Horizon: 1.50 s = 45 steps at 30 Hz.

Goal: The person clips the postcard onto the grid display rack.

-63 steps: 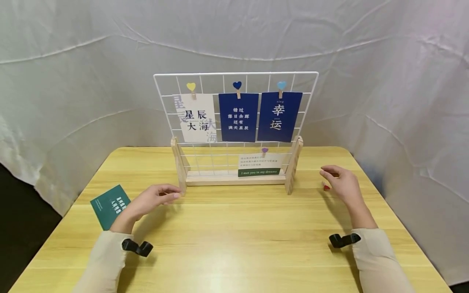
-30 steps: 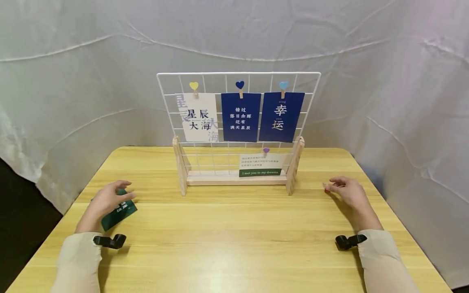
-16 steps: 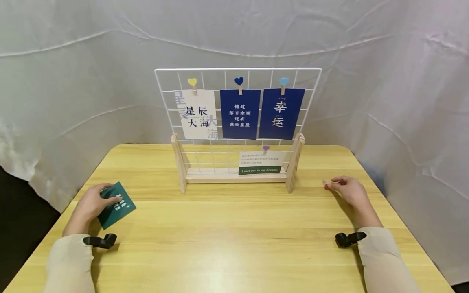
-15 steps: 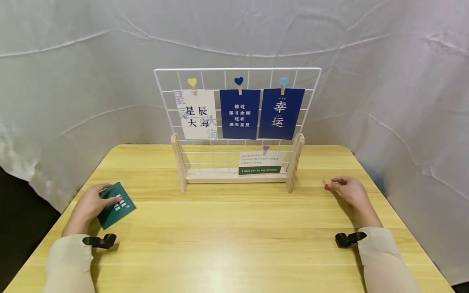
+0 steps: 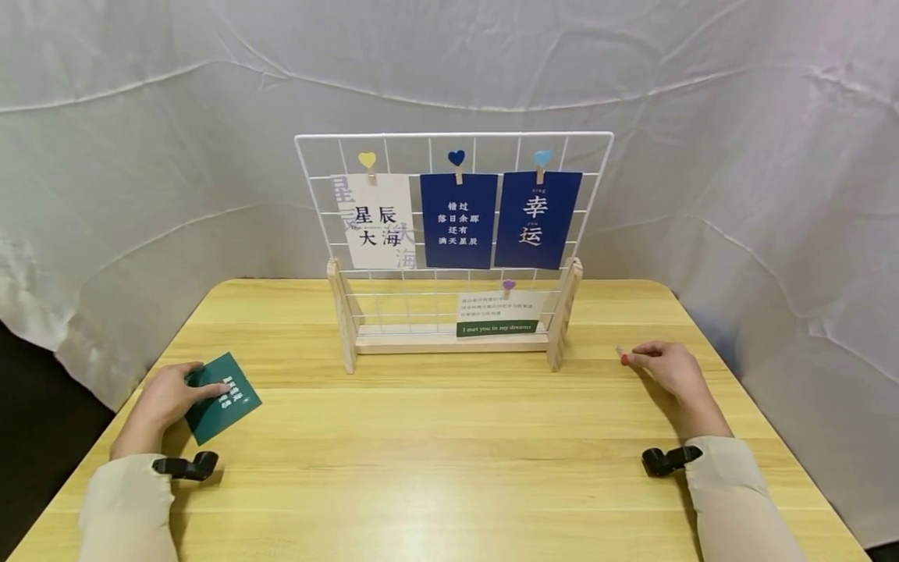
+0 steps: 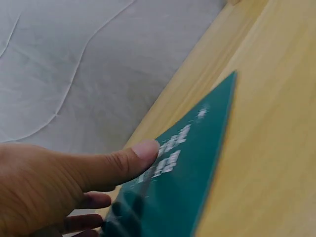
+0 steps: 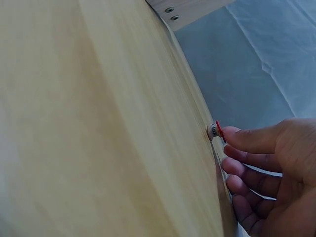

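On the left of the table lies a dark green card (image 5: 223, 400) with white lettering. My left hand (image 5: 167, 400) grips it by its left edge, thumb across the printed face; in the left wrist view the other fingers are at the card's edge (image 6: 197, 173), partly hidden. On the right, my right hand (image 5: 670, 371) pinches a small wooden clothespin (image 5: 622, 355) with a red heart between thumb and forefinger, close to the tabletop. Seen from the right wrist, the red part of the clothespin (image 7: 215, 130) touches the thumb tip, the other fingers curling behind.
A white wire grid rack (image 5: 453, 136) on a wooden stand (image 5: 449, 343) stands at the back centre. Clothespins with hearts hold a white card (image 5: 379, 242), two blue cards (image 5: 459, 254) and a small white-and-green card (image 5: 497, 328). A grey cloth hangs behind the table.
My left hand has moved left from beside the rack's left foot to the green card and taken hold of it. My right hand has come down onto the red heart clothespin and pinched it.
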{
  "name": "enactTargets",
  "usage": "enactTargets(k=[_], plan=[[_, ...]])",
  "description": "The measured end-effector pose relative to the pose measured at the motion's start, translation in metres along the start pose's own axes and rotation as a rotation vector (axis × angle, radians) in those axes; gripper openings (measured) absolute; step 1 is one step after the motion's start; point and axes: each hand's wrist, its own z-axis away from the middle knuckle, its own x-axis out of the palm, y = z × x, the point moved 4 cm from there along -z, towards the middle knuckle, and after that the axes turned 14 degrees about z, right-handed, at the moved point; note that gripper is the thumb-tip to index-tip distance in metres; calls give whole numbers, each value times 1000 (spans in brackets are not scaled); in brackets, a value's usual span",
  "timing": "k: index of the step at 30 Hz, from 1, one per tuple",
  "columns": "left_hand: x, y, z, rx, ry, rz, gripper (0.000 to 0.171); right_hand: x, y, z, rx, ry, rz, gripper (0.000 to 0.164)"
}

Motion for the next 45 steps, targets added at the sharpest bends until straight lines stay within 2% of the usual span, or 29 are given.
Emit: enactTargets(k=[5,13,22,29,35,39,45], plan=[[-1,0,1,-32,-44,22,98,-1,-2,0,-19,34,40,50],[1,3,-2,31,-9,-40,93,2,-2,-1,-15,21,40,50],[3,4,-2,-19,-5,-27,97,2,-3,-2,-20,6,27,50],[3,9,-5,-75,-26,0,99,1,-8,-1,-34,-14,34,47],[5,10,-5,-128,-41,61,105,1,-9,0,-48,-16,32,41],[9,14,-6,-132,-33,132,97,2,-9,1,-58,-11,30,35],[15,25,-9,-49,-15,212,68,2,-8,1,-64,-9,35,32]])
